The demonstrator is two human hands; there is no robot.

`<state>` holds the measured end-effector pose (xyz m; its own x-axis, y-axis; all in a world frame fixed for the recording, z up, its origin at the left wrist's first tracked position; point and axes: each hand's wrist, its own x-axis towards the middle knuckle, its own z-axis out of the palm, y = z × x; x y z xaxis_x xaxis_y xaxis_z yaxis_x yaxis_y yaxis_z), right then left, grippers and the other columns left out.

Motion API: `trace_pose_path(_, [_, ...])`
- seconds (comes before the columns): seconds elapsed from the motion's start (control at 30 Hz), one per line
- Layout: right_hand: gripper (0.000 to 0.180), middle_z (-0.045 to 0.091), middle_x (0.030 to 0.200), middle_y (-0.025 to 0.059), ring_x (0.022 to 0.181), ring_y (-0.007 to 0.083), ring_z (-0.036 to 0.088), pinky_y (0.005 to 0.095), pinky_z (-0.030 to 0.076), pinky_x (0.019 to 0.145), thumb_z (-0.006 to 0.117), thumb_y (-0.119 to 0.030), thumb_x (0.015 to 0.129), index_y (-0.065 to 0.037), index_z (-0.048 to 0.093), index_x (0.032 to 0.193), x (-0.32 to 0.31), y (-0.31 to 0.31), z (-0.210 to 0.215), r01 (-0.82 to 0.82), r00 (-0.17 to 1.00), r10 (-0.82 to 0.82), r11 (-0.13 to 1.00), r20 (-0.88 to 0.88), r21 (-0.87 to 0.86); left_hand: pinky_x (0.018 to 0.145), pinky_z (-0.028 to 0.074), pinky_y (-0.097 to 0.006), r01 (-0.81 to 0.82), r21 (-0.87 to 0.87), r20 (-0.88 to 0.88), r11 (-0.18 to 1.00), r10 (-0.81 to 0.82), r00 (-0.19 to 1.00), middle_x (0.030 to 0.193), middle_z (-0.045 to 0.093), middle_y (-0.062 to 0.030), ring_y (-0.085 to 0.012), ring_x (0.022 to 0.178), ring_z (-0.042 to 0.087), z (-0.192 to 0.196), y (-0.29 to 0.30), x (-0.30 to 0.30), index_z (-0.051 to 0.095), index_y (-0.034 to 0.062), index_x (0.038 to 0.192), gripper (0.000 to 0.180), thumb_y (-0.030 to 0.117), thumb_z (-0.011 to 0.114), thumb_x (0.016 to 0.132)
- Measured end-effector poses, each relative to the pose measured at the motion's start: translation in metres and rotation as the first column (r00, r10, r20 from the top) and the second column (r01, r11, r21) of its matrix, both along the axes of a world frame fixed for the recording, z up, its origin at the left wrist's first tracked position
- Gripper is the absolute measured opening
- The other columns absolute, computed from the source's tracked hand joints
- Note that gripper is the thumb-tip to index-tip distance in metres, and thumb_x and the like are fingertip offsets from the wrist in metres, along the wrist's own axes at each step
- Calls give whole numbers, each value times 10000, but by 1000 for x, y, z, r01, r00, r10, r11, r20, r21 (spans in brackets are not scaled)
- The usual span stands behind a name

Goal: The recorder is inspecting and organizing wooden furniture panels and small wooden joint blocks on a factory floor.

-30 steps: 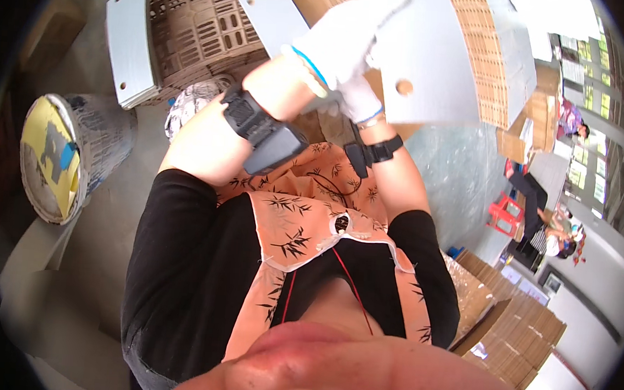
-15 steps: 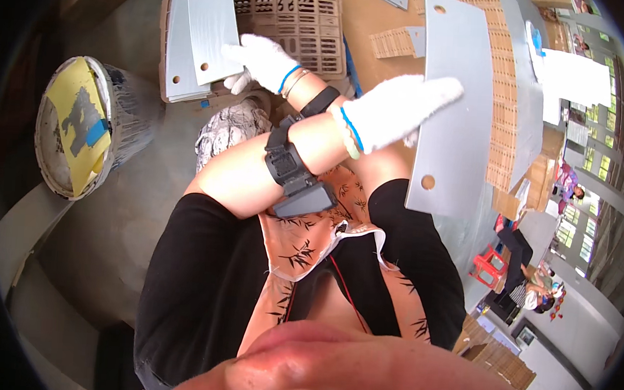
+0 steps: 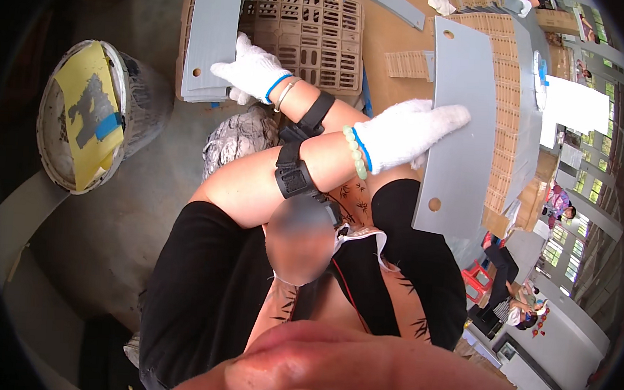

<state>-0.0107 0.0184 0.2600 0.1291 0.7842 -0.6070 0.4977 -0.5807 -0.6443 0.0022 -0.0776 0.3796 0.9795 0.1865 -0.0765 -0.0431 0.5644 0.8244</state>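
Observation:
My forearms cross, the left over the right. My left hand (image 3: 412, 135), in a white knit glove, grips the left edge of a long grey panel (image 3: 459, 179) with a round hole near each end. Its thumb side lies over the panel's face and the other fingers are partly hidden beneath. At upper left, my gloved right hand (image 3: 254, 71) pinches the right edge of another grey panel (image 3: 216, 28). That one lies on a stack of similar panels at the left side of a brown plastic crate (image 3: 317, 52).
A bucket (image 3: 142, 102) with a yellow sheet (image 3: 75, 98) across its mouth stands at left. Slotted brown strips (image 3: 503, 128) line up beyond the left-hand panel. A small strip bundle (image 3: 408, 65) and another grey panel (image 3: 389, 4) lie farther off. People sit by a red stool (image 3: 477, 280).
The panel in my right hand was fanned out from the stack and now lies nearly in line with it. My left hand still holds its panel; the view has shifted slightly.

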Motion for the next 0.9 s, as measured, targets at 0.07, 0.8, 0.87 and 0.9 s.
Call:
trace_pose_path(0.07, [873,716,743,133,603,224,710,334,570,615,649,-423,867,88,267,1463,0,-3,7,-8,999,9,1000,48,-24,552,493,-285,62,-35,-30,997,-63,998,792,670,-98,-158,591,603,3,0,1,682,-29,1119,660,590,516,962])
trace_pose_path(0.8, [1036,514,1295,321,946,434,622,445,549,648,574,-763,813,10,370,1471,79,-314,39,853,42,101,514,-994,88,830,521,-299,-85,412,187,907,8,982,1006,729,-110,-148,944,664,-86,-26,37,689,-12,1145,398,348,610,992])
trace_pose_path(0.87, [1015,524,1293,326,939,415,632,439,555,694,558,-749,833,11,364,1476,76,-325,17,865,39,166,488,-985,117,868,508,-298,-11,516,184,856,-99,978,1061,721,-108,-155,988,656,-93,-26,40,686,11,1177,372,326,611,993])
trace_pose_path(0.9, [994,533,1291,331,931,395,642,434,560,741,542,-735,852,12,359,1481,76,-332,6,866,35,234,478,-972,146,907,495,-297,40,615,172,787,-184,968,1115,714,-105,-161,1032,647,-98,-25,42,683,34,1208,352,304,612,994])
